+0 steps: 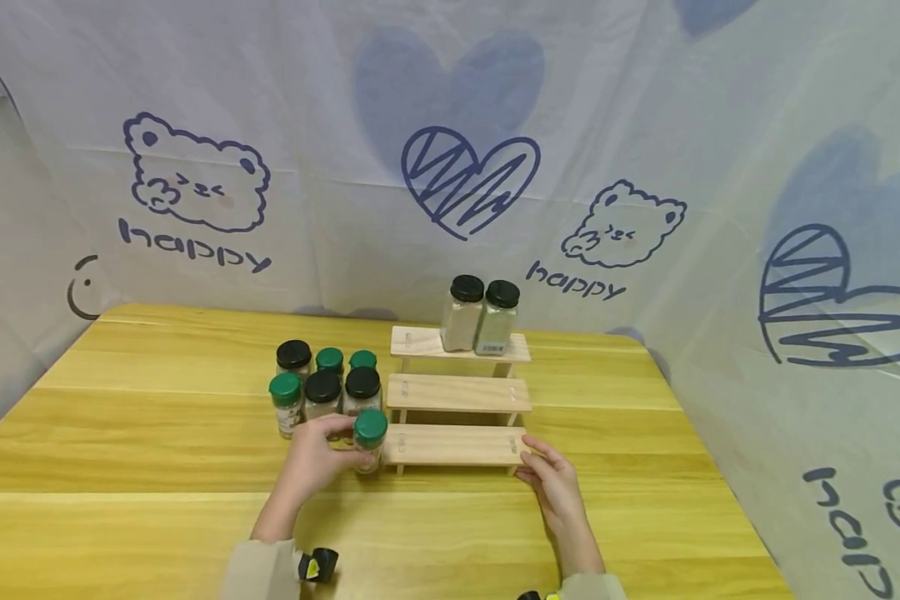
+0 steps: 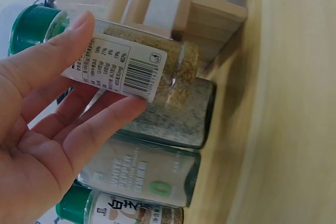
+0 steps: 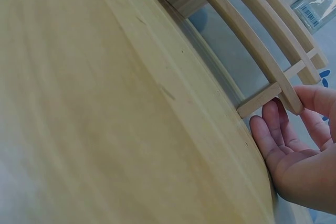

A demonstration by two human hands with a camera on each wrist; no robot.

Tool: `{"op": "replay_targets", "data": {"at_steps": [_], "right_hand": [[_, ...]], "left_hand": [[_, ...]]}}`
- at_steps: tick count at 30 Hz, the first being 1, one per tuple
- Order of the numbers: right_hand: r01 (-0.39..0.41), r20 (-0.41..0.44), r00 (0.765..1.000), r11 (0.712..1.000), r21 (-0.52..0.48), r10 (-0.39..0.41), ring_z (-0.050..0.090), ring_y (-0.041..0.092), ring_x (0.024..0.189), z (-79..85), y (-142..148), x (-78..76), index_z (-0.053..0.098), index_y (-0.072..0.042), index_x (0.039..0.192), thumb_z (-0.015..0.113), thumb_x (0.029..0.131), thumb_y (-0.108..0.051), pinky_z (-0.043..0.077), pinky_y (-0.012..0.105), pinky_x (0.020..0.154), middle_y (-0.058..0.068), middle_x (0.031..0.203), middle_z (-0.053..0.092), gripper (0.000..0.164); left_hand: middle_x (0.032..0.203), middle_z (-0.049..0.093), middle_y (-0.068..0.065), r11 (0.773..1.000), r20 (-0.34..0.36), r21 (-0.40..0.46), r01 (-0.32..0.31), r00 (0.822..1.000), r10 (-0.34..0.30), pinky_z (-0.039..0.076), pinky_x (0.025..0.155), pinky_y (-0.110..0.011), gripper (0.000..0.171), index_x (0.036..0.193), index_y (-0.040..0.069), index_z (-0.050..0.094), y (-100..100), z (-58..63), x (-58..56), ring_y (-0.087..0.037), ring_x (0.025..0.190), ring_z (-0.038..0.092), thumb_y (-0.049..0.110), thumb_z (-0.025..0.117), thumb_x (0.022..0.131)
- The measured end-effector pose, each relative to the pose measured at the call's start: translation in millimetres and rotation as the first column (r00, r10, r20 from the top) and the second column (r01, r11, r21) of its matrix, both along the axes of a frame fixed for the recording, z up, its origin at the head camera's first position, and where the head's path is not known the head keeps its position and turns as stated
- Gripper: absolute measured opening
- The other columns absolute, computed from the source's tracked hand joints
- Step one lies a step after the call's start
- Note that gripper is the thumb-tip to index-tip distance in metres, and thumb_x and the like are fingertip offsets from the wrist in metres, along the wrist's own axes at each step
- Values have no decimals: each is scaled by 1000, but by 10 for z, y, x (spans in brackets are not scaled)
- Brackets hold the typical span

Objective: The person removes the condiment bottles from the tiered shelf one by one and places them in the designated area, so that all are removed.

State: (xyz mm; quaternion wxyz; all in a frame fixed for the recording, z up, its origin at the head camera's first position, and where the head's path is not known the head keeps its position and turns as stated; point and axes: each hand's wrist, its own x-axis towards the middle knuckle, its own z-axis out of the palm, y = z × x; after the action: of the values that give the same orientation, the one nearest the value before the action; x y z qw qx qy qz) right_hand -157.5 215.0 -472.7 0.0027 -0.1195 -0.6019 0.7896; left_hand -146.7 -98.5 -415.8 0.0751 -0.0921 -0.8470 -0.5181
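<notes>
A green-capped jar (image 1: 370, 442), pinched in the half-curled left hand (image 1: 321, 454), is beside a three-tier wooden rack (image 1: 457, 393), apparently mid-placement, calling for a lift onto the lowest tier (image 1: 453, 446); the right hand (image 1: 557, 486) grips that tier's right end. Two black-capped jars (image 1: 462, 321) stand up top; three more green-capped jars (image 1: 287, 407) and three black-capped (image 1: 322, 395) share the table (image 1: 157, 450).

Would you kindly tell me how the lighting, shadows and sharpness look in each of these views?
Head: soft, fairly even light, with the held jar too small to read; left wrist: a sideways picture, its barcode fairly sharp, a soft shadow on the table; right wrist: a tilted picture, the table's grain soft, with a pale patch, perhaps glare, toward the lower left.
</notes>
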Motion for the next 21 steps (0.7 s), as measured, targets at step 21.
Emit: {"op": "replay_targets", "data": {"at_steps": [21], "right_hand": [[10, 9, 1000, 1000, 13, -10, 58, 13, 71, -4, -2, -2, 56, 7, 113, 54, 85, 4, 51, 26, 72, 7, 92, 56, 29]], "left_hand": [[90, 64, -10, 998, 97, -28, -55, 994, 58, 48, 77, -43, 35, 94, -2, 63, -8, -135, -34, -30, 88, 59, 5, 79, 63]]}}
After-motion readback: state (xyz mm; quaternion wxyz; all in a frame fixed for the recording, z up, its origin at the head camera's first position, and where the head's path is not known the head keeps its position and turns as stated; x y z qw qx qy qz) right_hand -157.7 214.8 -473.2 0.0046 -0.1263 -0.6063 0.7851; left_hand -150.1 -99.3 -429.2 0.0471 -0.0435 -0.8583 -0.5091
